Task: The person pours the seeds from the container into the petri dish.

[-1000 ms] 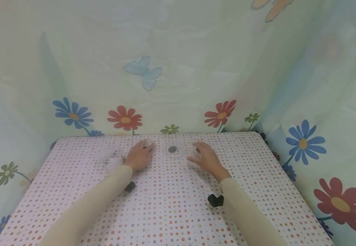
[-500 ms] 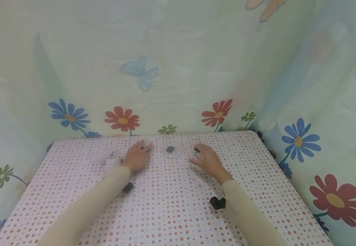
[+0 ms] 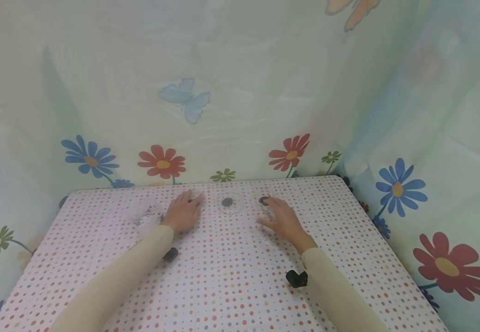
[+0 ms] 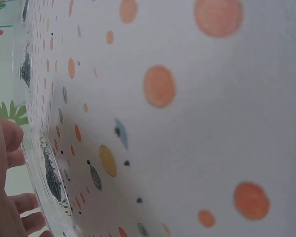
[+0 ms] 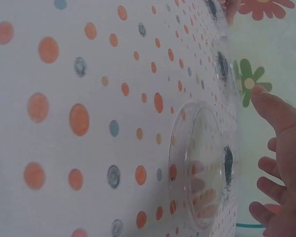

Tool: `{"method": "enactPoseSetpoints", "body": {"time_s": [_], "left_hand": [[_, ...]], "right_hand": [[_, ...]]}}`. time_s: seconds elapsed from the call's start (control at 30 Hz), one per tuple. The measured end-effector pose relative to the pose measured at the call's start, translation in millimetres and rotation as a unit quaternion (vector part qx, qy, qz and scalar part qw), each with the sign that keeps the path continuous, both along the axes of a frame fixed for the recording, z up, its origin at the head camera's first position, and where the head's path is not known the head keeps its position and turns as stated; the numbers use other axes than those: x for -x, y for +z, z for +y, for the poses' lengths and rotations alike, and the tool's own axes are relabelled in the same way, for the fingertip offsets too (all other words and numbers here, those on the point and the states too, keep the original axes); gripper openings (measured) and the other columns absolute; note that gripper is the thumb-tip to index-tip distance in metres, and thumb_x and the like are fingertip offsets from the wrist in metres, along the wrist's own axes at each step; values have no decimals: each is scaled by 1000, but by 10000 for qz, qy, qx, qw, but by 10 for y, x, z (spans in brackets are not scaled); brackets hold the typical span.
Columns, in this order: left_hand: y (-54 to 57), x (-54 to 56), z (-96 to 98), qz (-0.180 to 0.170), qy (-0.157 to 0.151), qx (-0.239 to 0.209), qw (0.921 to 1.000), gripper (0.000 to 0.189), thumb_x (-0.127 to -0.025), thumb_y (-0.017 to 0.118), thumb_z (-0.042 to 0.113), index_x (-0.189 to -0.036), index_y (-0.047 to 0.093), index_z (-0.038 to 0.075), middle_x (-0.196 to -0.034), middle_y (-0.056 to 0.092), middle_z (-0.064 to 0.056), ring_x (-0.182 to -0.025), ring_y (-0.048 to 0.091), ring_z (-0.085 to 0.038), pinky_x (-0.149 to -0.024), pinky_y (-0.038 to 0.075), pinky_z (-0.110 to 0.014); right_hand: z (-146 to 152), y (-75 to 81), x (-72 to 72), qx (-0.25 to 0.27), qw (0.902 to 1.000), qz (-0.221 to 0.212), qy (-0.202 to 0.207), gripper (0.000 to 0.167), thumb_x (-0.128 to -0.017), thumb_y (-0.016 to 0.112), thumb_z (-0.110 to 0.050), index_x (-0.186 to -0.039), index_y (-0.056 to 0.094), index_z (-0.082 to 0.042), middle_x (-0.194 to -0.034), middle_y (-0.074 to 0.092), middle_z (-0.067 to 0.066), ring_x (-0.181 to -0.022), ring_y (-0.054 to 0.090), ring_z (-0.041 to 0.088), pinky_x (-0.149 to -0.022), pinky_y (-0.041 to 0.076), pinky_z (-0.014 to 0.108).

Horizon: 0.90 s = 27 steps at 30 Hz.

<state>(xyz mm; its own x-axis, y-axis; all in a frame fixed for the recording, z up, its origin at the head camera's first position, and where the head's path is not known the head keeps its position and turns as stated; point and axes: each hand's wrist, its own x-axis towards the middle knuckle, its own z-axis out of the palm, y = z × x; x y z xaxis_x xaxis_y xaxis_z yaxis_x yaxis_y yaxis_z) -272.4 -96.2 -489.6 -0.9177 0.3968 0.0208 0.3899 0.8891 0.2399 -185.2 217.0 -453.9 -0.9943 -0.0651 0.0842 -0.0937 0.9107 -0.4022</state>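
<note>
My left hand [image 3: 180, 212] grips the rim of a clear petri dish [image 4: 58, 205] holding a flattened pile of dark grains. In the left wrist view its digits lie at different points around the rim, and the dish looks tilted. A second petri dish [image 3: 230, 203], with a dark round pile, stands between the hands. My right hand [image 3: 283, 220] hovers with spread, slightly bent fingers over a third dish, whose dark pile [image 5: 228, 165] shows in the right wrist view. Next to that dish lies a clear round lid [image 5: 201, 165], below the fingers, which hold nothing.
Another clear dish or lid [image 3: 144, 216] with scattered dark grains lies left of my left hand. A dotted cloth [image 3: 223, 286] covers the table, with a few loose grains [image 4: 139, 200] on it. Behind stands a flowered curtain [image 3: 240, 101]. Black wrist cameras [image 3: 296, 278] sit below the forearms.
My right hand has drifted slightly right, uncovering more of the dark pile beyond its fingers. The left hand keeps its place at its dish. The head view has turned slightly right.
</note>
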Motion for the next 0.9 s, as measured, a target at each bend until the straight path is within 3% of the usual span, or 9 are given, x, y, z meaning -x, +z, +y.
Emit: {"method": "enactPoseSetpoints", "body": {"time_s": [0.9], "left_hand": [[-11,5,-15,-22,-62,-92,9999,51,-102,36,38,-151,35,23,-159,25,-15,-147,22,-35,-117,24,-59]], "right_hand": [[17,-36,-170,-100,9997,-145,-177,69,-85,71,-43,-141,47,-11,-148,44,16,-138,40,36,-114,34,53]]}}
